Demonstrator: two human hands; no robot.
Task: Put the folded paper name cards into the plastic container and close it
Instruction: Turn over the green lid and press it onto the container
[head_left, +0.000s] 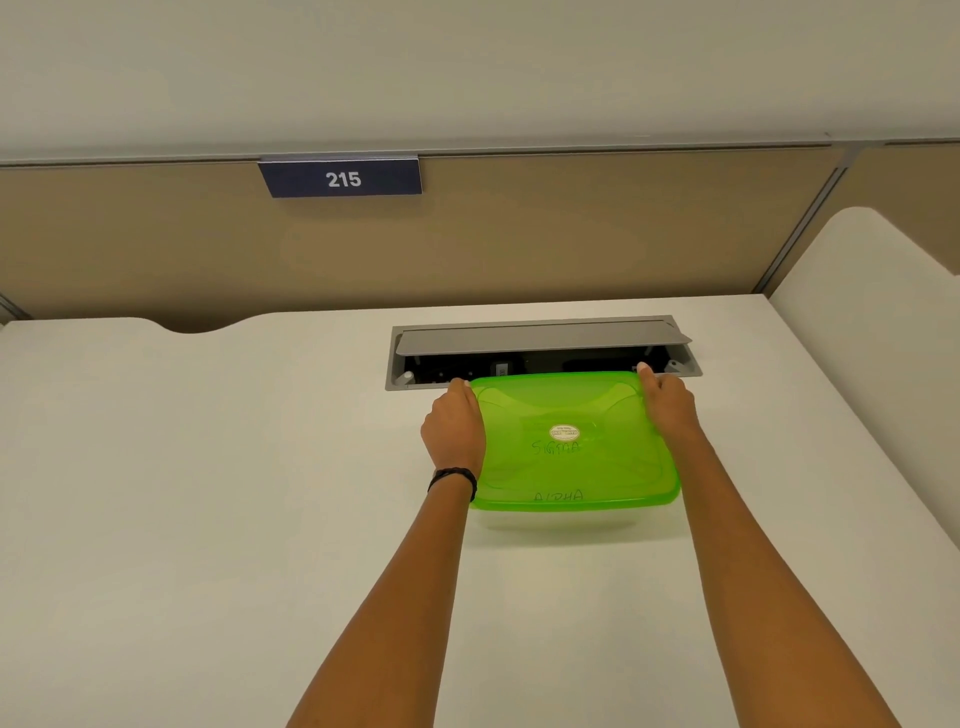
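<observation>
A clear plastic container (576, 519) stands on the white desk with its translucent green lid (571, 467) lying on top. Through the lid I read handwritten words, "SIGMA" and "ALPHA", on the paper name cards (558, 496) inside. My left hand (454, 428) grips the lid's left edge, fingertips at its far left corner. My right hand (667, 402) grips the right edge, fingertips at the far right corner. Both arms reach forward from the bottom of the view.
Just behind the container, a grey cable hatch (540, 338) in the white desk (208, 493) stands open, showing dark sockets. A beige partition with a sign reading 215 (343, 178) closes off the back. Another desk surface (872, 312) adjoins at the right.
</observation>
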